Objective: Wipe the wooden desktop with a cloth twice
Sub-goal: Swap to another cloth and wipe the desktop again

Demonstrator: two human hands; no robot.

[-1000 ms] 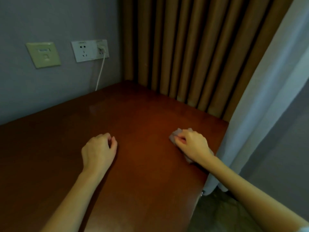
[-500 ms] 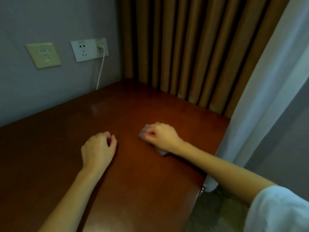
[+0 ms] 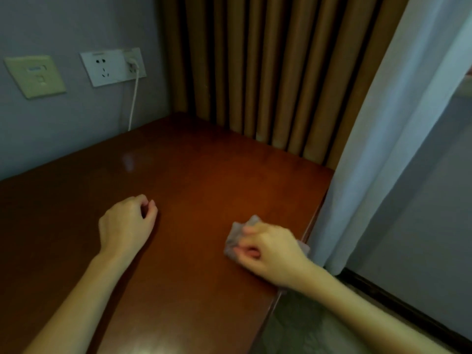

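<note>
**Cloth sitting near the desk's right edge**

The cloth is lying crumpled on the wooden desktop, close to the pale curtain. The right hand is clamping it under curled fingers, probably for pressure. The left hand is resting loosely curled and holding nothing (bracing, I'd guess).

Gripping a crumpled grey cloth in the right hand by the worktop's right edge; resting the loosely curled left hand apart.
</note>
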